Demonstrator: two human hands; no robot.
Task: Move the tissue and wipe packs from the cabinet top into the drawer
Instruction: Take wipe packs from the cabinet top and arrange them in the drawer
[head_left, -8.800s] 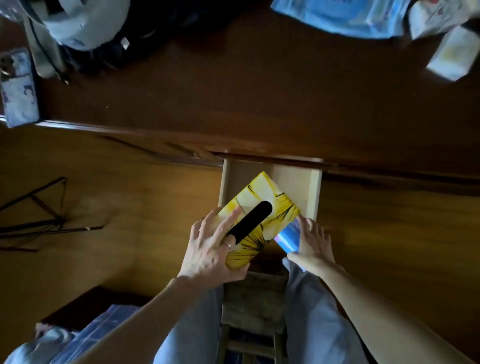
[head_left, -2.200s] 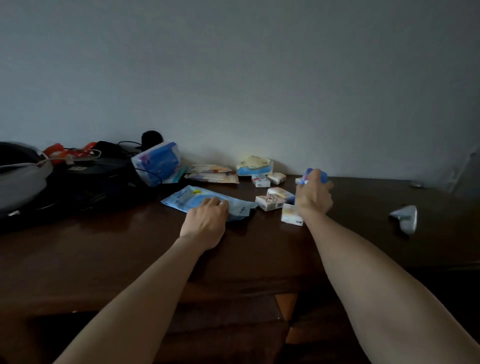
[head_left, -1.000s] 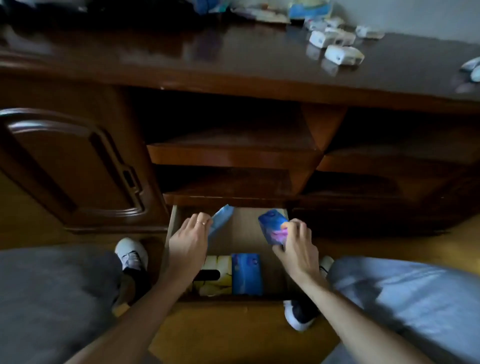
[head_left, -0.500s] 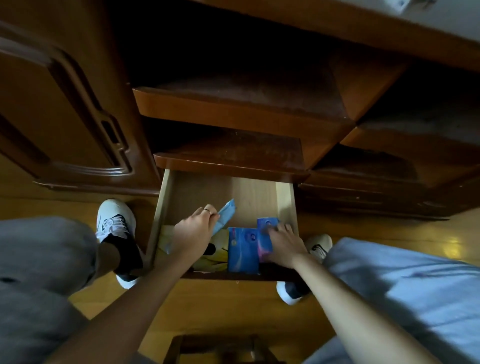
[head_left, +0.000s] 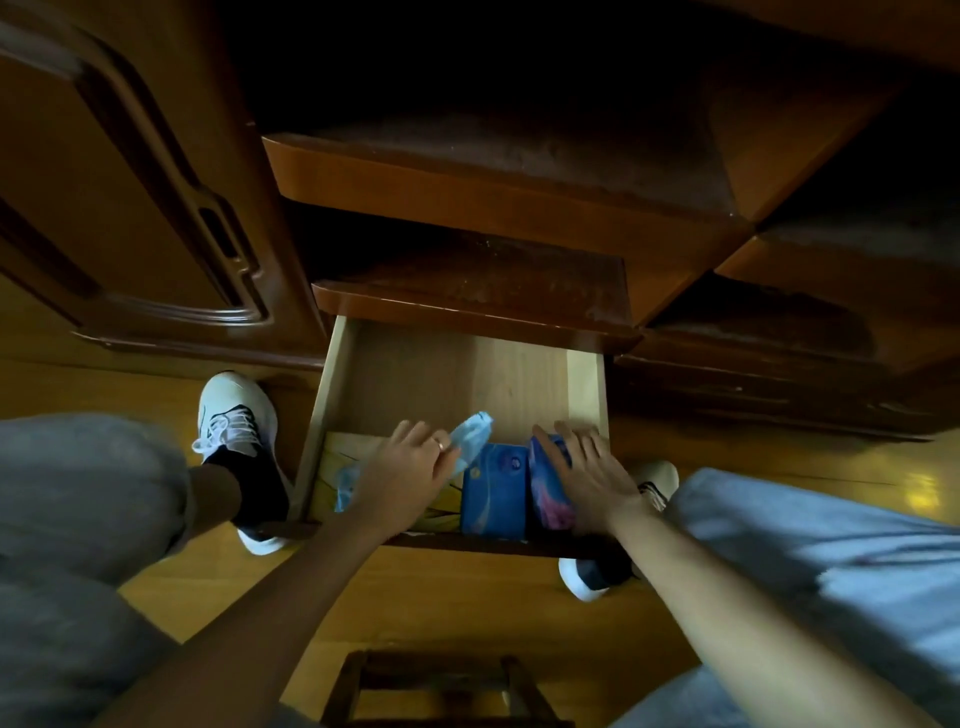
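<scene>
Pale drawer (head_left: 337, 374) holds, seemingly, three packs (head_left: 494, 488).

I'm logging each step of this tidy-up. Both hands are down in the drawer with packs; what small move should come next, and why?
Probably let go of both packs and lift the hands out. The left hand holds the light blue pack low over the yellow box, and the right hand presses the purple pack beside the blue pack, all inside the drawer.

Both forearms were bare, with no sleeves in view. A thin ring (head_left: 439, 445) sat on one finger of the left hand (head_left: 402, 475). The person wore loose grey-blue trousers (head_left: 810, 571) and white sneakers (head_left: 234, 415) with dark socks.
</scene>
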